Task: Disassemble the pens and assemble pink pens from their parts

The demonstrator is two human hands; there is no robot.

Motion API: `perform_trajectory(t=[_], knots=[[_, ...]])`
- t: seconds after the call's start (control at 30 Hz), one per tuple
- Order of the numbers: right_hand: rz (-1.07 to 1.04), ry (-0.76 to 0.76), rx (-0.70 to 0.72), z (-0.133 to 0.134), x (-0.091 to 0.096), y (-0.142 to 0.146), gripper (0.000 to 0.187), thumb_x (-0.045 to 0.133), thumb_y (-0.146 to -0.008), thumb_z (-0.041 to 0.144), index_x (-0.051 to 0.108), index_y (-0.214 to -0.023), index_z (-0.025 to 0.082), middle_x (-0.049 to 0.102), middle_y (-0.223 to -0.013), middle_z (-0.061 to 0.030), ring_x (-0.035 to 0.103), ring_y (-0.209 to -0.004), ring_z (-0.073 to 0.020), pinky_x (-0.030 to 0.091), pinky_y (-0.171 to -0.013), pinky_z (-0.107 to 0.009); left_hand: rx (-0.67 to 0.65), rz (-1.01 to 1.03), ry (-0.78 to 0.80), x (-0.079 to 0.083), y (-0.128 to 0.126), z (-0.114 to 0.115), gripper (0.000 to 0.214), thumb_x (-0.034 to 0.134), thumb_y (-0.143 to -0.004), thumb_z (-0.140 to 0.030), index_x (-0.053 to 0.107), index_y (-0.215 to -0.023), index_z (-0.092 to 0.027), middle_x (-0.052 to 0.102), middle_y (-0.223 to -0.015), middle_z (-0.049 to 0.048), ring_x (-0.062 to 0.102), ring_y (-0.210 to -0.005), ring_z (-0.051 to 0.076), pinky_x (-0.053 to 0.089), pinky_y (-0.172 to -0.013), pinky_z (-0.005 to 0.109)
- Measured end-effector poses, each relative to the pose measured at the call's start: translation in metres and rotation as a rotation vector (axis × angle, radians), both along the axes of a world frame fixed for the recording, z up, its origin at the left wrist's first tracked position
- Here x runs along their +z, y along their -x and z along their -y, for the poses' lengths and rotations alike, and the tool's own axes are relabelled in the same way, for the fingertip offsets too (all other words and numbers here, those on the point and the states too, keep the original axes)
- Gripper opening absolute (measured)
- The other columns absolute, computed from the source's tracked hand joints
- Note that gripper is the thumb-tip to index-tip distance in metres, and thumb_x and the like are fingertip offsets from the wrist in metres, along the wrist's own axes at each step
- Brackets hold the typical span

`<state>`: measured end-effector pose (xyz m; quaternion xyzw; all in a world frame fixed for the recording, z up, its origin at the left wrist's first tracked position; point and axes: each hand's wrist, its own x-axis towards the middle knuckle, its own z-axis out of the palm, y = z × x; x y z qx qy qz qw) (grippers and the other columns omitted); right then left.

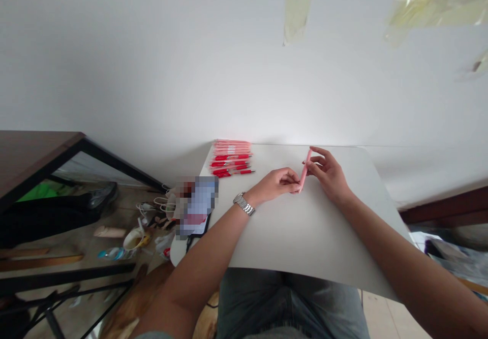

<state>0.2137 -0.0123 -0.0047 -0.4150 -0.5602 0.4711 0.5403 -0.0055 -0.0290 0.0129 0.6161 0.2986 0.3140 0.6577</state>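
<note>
Together, a person's left hand and right hand hold a pink pen, slightly tilted, above the middle of a white board. Left fingertips curl inward and pinch the pen's lower end, the wrist turned in and a steel wristwatch on it. Right fingers wrap the upper barrel from the other side, lightly parted, the forearm angled in from the board's near right. At the board's far left corner lies a neat stack of red-and-pink pens. A pixelated phone sits at its left edge, a ceramic mug on the floor beyond it, and jeans-clad knees just past its near edge.
</note>
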Motion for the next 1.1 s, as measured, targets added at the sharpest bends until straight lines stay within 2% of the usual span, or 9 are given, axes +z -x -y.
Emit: perform_trajectory(t=[0.7, 1.1], knots=[[-0.016, -0.004, 0.01, -0.0001, 0.0013, 0.0013, 0.057, 0.081, -0.085, 0.049, 0.058, -0.134, 0.029, 0.07, -0.099, -0.0031, 0.072, -0.091, -0.0217, 0.065, -0.083, -0.044, 0.003, -0.009, -0.011, -0.0001, 0.0, -0.0001, 0.034, 0.082, -0.085, -0.037, 0.064, -0.101, -0.013, 0.074, -0.099, 0.0112, 0.071, -0.093, 0.019, 0.054, -0.091, 0.038], [0.018, -0.012, -0.007, 0.0002, 0.0013, 0.0012, 0.058, 0.079, -0.086, 0.051, 0.058, -0.136, 0.029, 0.071, -0.1, -0.0043, 0.072, -0.092, -0.023, 0.066, -0.082, -0.046, -0.003, 0.003, -0.013, 0.0015, -0.0001, 0.0007, 0.039, 0.083, -0.083, -0.042, 0.065, -0.102, -0.013, 0.074, -0.098, 0.0107, 0.07, -0.092, 0.018, 0.053, -0.09, 0.037]])
